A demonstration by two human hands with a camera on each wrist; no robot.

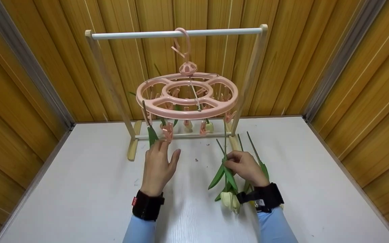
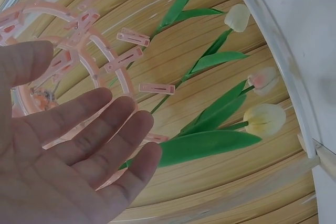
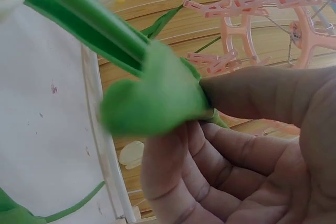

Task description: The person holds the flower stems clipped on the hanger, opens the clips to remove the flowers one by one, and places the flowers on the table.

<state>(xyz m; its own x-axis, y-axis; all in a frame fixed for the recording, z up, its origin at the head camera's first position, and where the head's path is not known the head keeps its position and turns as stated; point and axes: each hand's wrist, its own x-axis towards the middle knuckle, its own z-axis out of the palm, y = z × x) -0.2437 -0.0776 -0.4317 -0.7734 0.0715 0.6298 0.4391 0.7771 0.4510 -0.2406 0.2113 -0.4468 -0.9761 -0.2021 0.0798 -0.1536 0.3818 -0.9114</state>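
My left hand point(image 1: 157, 165) is raised with its fingers extended, holding nothing. Its fingertips are near a pink clip point(image 1: 168, 131) and a green leaf point(image 1: 152, 135) hanging at the left of the pink round clip hanger point(image 1: 187, 114). In the left wrist view, several pale artificial tulips point(image 2: 265, 119) hang flower-down from the hanger's clips point(image 2: 157, 88). My right hand point(image 1: 247, 167) pinches a tulip point(image 1: 230, 200) by its green stem between thumb and fingers, flower downward. The right wrist view shows the pinched leaf point(image 3: 157, 95) up close, somewhat blurred.
A wooden stand with a white crossbar point(image 1: 221, 32) carries the hanger by its hook point(image 1: 187, 42). More tulip stems point(image 1: 253, 145) lie on the white table point(image 1: 86, 189) beside and partly behind my right hand. Wood-panelled walls point(image 1: 292, 67) enclose the table.
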